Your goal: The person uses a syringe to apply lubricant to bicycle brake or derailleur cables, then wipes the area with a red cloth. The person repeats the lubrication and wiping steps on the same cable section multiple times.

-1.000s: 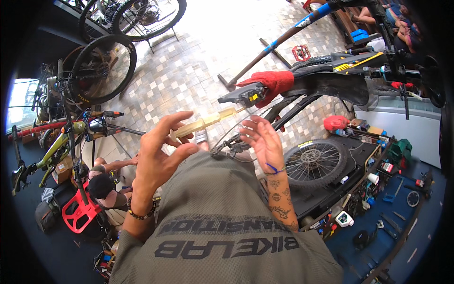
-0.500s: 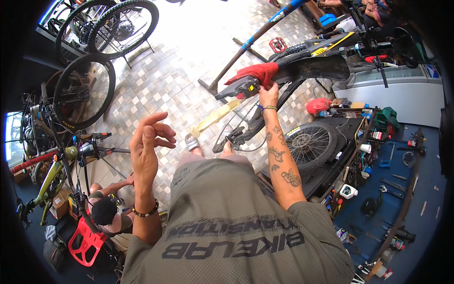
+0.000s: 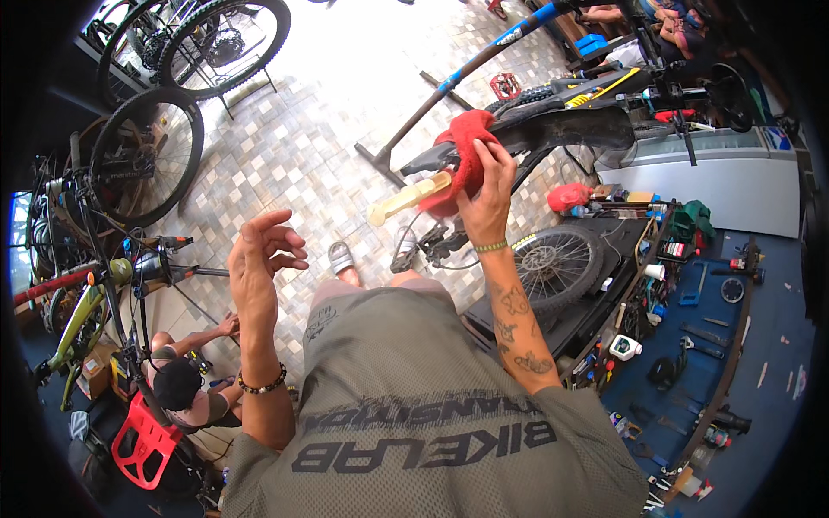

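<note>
Holds the red cloth (image 3: 472,138) in the right hand (image 3: 490,198), grip closed round it at the syringe's (image 3: 399,204) upper end, probably to catch drips. Shows the left hand (image 3: 262,255) empty, grip wide, near the syringe above the floor (image 3: 285,155). Meets the bike frame (image 3: 561,129) blocking beyond, the wheel (image 3: 557,268) toward the desk's (image 3: 625,244) left edge.

Large dark capitals cross the olive shirt (image 3: 380,354) in two lines, near. To the right, a wheel's tyre (image 3: 597,259) carries yellow lettering and a white bottle (image 3: 623,347) a dark label. Far off, white letters mark a blue tube (image 3: 494,49)
</note>
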Motion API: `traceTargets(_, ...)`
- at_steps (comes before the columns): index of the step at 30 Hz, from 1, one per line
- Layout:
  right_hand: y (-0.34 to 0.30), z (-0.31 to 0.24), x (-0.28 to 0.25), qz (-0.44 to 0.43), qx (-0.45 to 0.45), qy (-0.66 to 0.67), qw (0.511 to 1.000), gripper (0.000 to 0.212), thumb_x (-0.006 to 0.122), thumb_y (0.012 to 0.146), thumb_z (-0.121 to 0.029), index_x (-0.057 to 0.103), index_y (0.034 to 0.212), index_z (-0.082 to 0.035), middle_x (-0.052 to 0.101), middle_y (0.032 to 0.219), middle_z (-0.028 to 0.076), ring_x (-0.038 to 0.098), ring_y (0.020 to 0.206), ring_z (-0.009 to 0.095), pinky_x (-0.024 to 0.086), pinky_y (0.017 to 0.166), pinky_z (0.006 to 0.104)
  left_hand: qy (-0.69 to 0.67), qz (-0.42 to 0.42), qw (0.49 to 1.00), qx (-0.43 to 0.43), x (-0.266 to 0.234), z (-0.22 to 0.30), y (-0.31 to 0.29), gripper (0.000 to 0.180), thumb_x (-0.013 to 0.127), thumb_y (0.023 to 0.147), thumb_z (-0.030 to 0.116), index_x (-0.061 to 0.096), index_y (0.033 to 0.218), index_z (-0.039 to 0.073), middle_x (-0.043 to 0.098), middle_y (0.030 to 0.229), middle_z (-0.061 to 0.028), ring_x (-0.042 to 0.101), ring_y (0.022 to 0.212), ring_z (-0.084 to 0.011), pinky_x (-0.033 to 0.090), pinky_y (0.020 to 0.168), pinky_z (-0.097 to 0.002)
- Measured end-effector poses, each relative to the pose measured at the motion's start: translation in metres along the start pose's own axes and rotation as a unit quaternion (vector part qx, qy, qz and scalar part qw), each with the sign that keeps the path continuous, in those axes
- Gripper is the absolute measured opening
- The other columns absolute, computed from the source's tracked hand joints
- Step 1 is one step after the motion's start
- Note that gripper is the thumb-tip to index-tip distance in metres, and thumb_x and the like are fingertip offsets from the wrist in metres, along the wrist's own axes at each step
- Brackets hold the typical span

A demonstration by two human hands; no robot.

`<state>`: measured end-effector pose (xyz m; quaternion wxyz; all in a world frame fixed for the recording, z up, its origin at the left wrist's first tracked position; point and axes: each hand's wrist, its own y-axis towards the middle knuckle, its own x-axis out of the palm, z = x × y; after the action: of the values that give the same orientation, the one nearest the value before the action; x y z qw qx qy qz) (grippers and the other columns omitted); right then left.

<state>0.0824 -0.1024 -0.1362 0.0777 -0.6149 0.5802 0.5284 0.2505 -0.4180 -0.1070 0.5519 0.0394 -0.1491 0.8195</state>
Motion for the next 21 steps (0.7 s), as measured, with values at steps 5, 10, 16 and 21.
traceTargets(5, -0.006, 0.033, 0.017, 0.01, -0.069, 0.006, 0.998, 0.057, 0.079, 0.09, -0.018, 0.064, 0.143, -0.005, 0.065, 0.124, 0.017, 0.066, 0.115, 0.038, 0.056, 0.099, 0.0458, 0.003, 0.002, 1.0, 0.008, 0.001, -0.001, 0.001, 0.069, 0.035, 0.117, 0.053, 0.063, 0.13, -0.008, 0.069, 0.094, -0.0109, 0.071, 0.082, -0.0163, 0.063, 0.068, -0.0301)
traceTargets(10, 0.002, 0.036, 0.001, -0.038, -0.036, 0.107, 0.993, 0.058, 0.072, 0.082, 0.007, 0.071, 0.138, -0.006, 0.07, 0.126, 0.015, 0.069, 0.118, 0.034, 0.056, 0.103, 0.0426, 0.001, 0.02, 1.0, 0.005, 0.003, -0.005, -0.003, 0.068, 0.036, 0.116, 0.053, 0.064, 0.13, -0.008, 0.069, 0.094, -0.0108, 0.071, 0.081, -0.0165, 0.062, 0.068, -0.0302)
traceTargets(16, 0.022, 0.032, -0.021, -0.08, -0.026, 0.146, 0.986, 0.052, 0.076, 0.078, 0.009, 0.076, 0.128, -0.006, 0.073, 0.124, 0.014, 0.072, 0.114, 0.032, 0.057, 0.101, 0.0386, 0.006, 0.017, 1.0, -0.006, 0.014, -0.007, -0.003, 0.066, 0.037, 0.117, 0.051, 0.065, 0.129, -0.007, 0.07, 0.093, -0.0106, 0.07, 0.081, -0.0159, 0.062, 0.067, -0.0302)
traceTargets(21, 0.025, 0.054, -0.023, -0.105, -0.005, 0.218, 0.97, 0.044, 0.07, 0.084, 0.01, 0.078, 0.125, -0.004, 0.076, 0.114, 0.011, 0.073, 0.109, 0.023, 0.056, 0.099, 0.0338, 0.007, 0.012, 1.0, 0.005, 0.024, -0.002, 0.0, 0.064, 0.038, 0.117, 0.05, 0.065, 0.129, -0.007, 0.069, 0.093, -0.0104, 0.07, 0.08, -0.0152, 0.063, 0.067, -0.0302)
